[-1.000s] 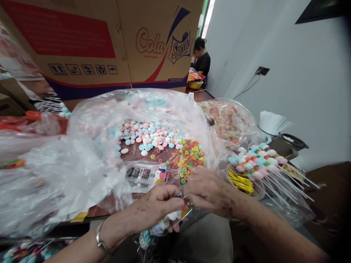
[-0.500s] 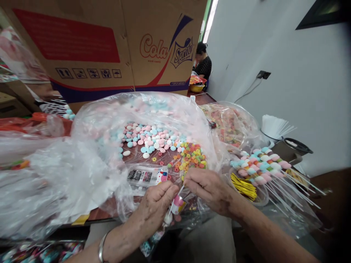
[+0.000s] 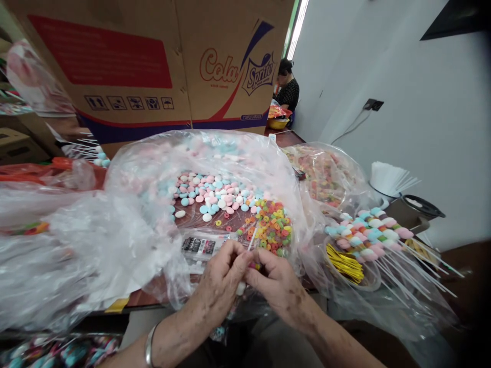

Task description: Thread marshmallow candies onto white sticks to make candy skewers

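Both hands have closed together — left hand (image 3: 220, 283) and right hand (image 3: 278, 283) seemingly pinching a white stick (image 3: 251, 244) at the table edge (image 3: 134, 299).

Bright light from the far ceiling strip lamp (image 3: 298, 25) glares on the near clear plastic bag (image 3: 95, 245), while stretched edges blur and darken.

A single head-worn camera looks forward and down from just above the person's own hands, the left hand (image 3: 220, 278) and right hand (image 3: 278, 283), which sit low and centre, very near the lens. It faces across the worktop (image 3: 286, 137) over an open candy bag (image 3: 153, 168) toward a cardboard box (image 3: 161, 66) close behind, with the wall (image 3: 402, 92) on the right. The wide lens bends the edges, and no second view shares this scene.
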A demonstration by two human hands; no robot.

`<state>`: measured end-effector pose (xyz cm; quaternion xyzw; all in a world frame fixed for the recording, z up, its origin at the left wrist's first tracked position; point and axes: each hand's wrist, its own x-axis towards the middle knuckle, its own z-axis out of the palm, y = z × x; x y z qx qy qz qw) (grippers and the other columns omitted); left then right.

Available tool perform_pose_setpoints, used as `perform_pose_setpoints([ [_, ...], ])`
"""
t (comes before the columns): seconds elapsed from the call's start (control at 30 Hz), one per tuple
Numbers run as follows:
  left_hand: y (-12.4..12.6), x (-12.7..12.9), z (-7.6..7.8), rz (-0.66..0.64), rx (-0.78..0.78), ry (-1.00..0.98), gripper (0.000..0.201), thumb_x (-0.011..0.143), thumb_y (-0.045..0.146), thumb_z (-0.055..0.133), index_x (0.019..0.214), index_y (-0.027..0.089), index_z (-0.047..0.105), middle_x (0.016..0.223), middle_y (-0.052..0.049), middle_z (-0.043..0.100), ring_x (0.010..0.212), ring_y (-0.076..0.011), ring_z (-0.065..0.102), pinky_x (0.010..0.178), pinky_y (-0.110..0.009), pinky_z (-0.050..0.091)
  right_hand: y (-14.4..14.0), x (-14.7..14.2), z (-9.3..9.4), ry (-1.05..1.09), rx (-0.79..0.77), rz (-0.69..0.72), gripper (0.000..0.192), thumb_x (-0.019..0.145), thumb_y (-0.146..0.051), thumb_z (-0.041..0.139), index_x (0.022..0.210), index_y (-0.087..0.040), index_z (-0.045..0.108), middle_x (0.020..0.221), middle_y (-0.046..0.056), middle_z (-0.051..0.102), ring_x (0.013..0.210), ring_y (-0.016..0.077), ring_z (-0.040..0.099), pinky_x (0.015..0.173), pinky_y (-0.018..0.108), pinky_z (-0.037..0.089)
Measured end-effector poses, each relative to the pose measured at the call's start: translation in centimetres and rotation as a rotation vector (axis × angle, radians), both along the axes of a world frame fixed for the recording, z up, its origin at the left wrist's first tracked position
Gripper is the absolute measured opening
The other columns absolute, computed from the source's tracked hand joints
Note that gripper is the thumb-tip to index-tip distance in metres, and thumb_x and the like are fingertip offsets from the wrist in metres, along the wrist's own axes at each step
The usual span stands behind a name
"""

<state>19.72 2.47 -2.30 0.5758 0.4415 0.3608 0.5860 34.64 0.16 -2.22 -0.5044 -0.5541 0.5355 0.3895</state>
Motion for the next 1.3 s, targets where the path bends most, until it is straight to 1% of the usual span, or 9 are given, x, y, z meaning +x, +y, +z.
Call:
perform_pose_setpoints([
  [0.2, -0.6, -0.7, -0.6, -0.013, -0.337, -0.316, 0.039, 0.074, 0.048, 0.081, 0.076, 0.017, 0.057, 0.066, 0.003, 0.056, 0.059, -0.0100, 0.050, 0.056, -0.020, 0.042, -0.1, 0.3, -1.4, 0.040, 0.021, -0.117, 0.029, 0.084, -0.047, 0.067, 0.077, -0.021, 0.056, 0.067, -0.004, 0.056, 0.060, 0.0124, 0.053, 0.057, 0.024, 0.048],
  [0.33, -0.3, -1.4, -0.6, -0.009, -0.472, -0.377, 0.036, 0.070, 0.043, 0.082, 0.067, 0.017, 0.058, 0.057, 0.004, 0.056, 0.051, -0.0094, 0.050, 0.051, -0.022, 0.046, -0.3, 0.6, -1.9, 0.132, 0.036, -0.005, 0.023, 0.086, -0.042, 0.068, 0.084, -0.021, 0.059, 0.072, -0.003, 0.060, 0.065, 0.0125, 0.056, 0.061, 0.024, 0.049],
  [0.43, 0.1, -1.7, -0.5, -0.166, -0.595, -0.345, 0.026, 0.068, 0.035, 0.080, 0.072, 0.015, 0.064, 0.058, -0.003, 0.067, 0.049, -0.0134, 0.060, 0.047, -0.022, 0.049, -0.1, 1.2, -1.8, 0.204, 0.068, 0.144, 0.024, 0.089, -0.038, 0.066, 0.106, -0.022, 0.061, 0.084, -0.001, 0.066, 0.071, 0.0131, 0.062, 0.067, 0.026, 0.051],
  [0.53, 0.4, -2.0, -0.5, -0.355, -0.720, -0.288, 0.020, 0.071, 0.031, 0.070, 0.078, 0.012, 0.069, 0.056, -0.009, 0.071, 0.044, -0.0187, 0.065, 0.040, -0.023, 0.048, 0.0, 2.0, -1.6, -0.030, 0.279, 0.242, 0.013, 0.097, -0.031, 0.059, 0.102, -0.020, 0.066, 0.091, 0.002, 0.068, 0.083, 0.0147, 0.064, 0.078, 0.028, 0.051],
  [0.7, 0.5, -2.4, -0.4, -0.446, -0.691, -0.310, 0.036, 0.081, 0.041, 0.063, 0.082, 0.007, 0.075, 0.067, -0.013, 0.074, 0.039, -0.0117, 0.058, 0.038, -0.020, 0.043, -0.3, 2.4, -1.0, -0.316, 0.620, 0.165, 0.023, 0.102, -0.024, 0.046, 0.086, -0.020, 0.061, 0.082, 0.002, 0.066, 0.079, 0.0153, 0.060, 0.074, 0.027, 0.049],
  [0.97, 0.8, -2.8, 0.9, -0.466, -0.547, -0.159, 0.043, 0.074, 0.055, 0.078, 0.068, 0.014, 0.064, 0.061, 0.001, 0.062, 0.050, -0.0094, 0.053, 0.049, -0.020, 0.040, -1.3, 1.6, -1.2, -0.280, 0.380, -0.045, 0.025, 0.100, -0.025, 0.048, 0.079, -0.020, 0.060, 0.070, -0.002, 0.062, 0.064, 0.0129, 0.058, 0.059, 0.023, 0.048],
  [1.1, 0.8, -2.4, 1.1, -0.414, -0.505, -0.084, 0.045, 0.075, 0.058, 0.075, 0.063, 0.018, 0.058, 0.058, 0.004, 0.055, 0.050, -0.0100, 0.047, 0.048, -0.021, 0.037, -2.2, 2.0, -1.0, -0.699, 0.844, -0.198, 0.025, 0.102, -0.019, 0.042, 0.106, -0.017, 0.066, 0.093, 0.008, 0.071, 0.088, 0.0209, 0.064, 0.080, 0.034, 0.053],
  [1.2, 0.5, -2.3, 0.9, -0.440, -0.455, -0.063, 0.048, 0.074, 0.062, 0.074, 0.062, 0.019, 0.057, 0.057, 0.004, 0.054, 0.050, -0.0105, 0.044, 0.048, -0.022, 0.037, -2.7, 2.2, -0.2, -0.951, 1.196, 0.005, 0.037, 0.105, -0.019, 0.034, 0.129, -0.009, 0.061, 0.118, 0.014, 0.070, 0.114, 0.0271, 0.056, 0.107, 0.046, 0.040],
  [1.3, 0.5, -2.3, 0.5, -0.520, -0.429, -0.010, 0.050, 0.077, 0.067, 0.069, 0.064, 0.019, 0.059, 0.058, 0.003, 0.056, 0.050, -0.0118, 0.046, 0.047, -0.024, 0.039, -2.8, 2.4, 0.7, -1.013, 1.288, 0.183, 0.038, 0.103, -0.013, 0.033, 0.121, 0.000, 0.064, 0.104, 0.014, 0.071, 0.100, 0.0264, 0.057, 0.113, 0.049, 0.032],
])
